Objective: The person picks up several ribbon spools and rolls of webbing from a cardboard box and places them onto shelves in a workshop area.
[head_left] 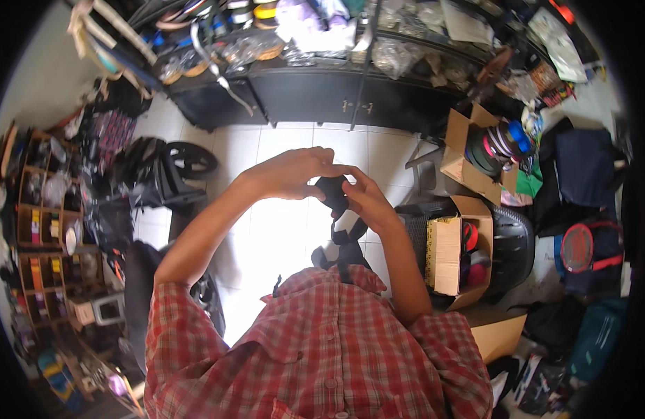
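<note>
A black strap-like band (332, 193), bunched or folded, is held up in front of my chest between both hands. My left hand (298, 171) curls over it from the left, its fingers bent and its thumb at the band's edge. From the right, my right hand (368, 199) pinches the same piece between thumb and fingers. Loose black lengths (347, 248) dangle below toward my shirt collar. The band's exact kind cannot be made out, and my fingers cover part of it.
Ahead stands a dark cabinet (305, 98) with packed shelves above. On the right, an open cardboard box (456, 157) holds strap rolls; another box (445, 255) rests on a black chair (514, 244). A motorcycle (155, 174) and a wooden cubby shelf (40, 178) are on the left.
</note>
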Available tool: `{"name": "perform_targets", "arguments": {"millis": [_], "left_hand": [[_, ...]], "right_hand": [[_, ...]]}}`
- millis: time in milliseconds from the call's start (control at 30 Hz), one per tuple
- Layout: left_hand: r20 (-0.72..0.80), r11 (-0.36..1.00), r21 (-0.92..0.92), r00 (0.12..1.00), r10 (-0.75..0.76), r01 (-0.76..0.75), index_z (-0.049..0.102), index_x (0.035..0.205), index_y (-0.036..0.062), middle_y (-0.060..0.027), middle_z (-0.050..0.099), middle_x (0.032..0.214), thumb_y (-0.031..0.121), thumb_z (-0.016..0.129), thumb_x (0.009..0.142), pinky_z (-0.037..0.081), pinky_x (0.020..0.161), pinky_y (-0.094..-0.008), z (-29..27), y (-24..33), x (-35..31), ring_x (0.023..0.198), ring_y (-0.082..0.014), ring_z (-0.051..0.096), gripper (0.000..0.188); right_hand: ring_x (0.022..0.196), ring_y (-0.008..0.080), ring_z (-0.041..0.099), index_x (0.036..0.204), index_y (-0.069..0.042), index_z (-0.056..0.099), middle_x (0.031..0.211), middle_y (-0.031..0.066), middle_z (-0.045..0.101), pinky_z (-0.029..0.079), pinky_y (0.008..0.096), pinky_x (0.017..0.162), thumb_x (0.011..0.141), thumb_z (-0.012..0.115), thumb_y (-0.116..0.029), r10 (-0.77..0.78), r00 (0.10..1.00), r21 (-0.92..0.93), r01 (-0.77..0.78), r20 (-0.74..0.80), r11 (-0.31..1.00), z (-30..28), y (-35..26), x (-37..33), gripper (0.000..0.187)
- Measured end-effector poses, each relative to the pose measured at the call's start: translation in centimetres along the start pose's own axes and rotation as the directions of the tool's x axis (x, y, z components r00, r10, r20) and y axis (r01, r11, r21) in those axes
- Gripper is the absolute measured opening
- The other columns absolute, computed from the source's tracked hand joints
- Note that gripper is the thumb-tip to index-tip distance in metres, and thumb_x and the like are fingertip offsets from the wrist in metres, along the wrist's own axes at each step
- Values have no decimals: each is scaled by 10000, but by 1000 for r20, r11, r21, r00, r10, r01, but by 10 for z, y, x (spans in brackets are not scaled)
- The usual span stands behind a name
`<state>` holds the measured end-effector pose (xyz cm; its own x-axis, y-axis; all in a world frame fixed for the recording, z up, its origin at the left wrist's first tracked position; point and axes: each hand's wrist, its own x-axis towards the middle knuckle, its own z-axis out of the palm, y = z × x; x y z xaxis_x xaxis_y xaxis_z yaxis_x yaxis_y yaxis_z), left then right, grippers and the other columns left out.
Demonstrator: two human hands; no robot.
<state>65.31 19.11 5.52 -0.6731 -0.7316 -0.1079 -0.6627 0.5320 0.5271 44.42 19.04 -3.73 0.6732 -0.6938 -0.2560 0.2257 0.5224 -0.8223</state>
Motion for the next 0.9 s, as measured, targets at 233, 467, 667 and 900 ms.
{"name": "perform_targets", "arguments": {"millis": [233,467,667,900], "left_hand": [[-212,858,-511,961,-178,46,550,1290,104,-57,604,1021,129,824,663,452,749,-321,45,-15,-73,895,-184,544,685],[-238,975,-216,965,-110,58,510,1309,26,-156,585,978,138,753,754,432,822,-399,48,-9,-117,937,-343,546,616],[-161,979,-189,981,-107,76,439,1386,62,-137,595,1017,127,753,752,440,824,-392,44,-7,-119,929,-292,550,710],[-268,947,-319,954,-136,46,473,1346,59,-122,590,1013,121,744,762,431,858,-401,50,-13,-105,954,-294,541,647]], "right_hand": [[904,182,610,1308,-31,428,1102,80,570,547,342,699,911,578,-445,-163,967,131,139,194,982,42,31,5,593],[919,213,633,1325,-5,388,1065,125,582,567,359,733,934,592,-340,145,963,-156,-111,228,981,63,38,12,554],[929,215,637,1315,0,392,1071,133,587,570,375,774,920,612,-351,65,977,-110,-44,201,993,68,49,14,573],[854,209,653,1321,-20,398,1017,141,607,568,339,729,903,642,-340,86,985,-161,-61,149,985,55,23,12,581]]}}
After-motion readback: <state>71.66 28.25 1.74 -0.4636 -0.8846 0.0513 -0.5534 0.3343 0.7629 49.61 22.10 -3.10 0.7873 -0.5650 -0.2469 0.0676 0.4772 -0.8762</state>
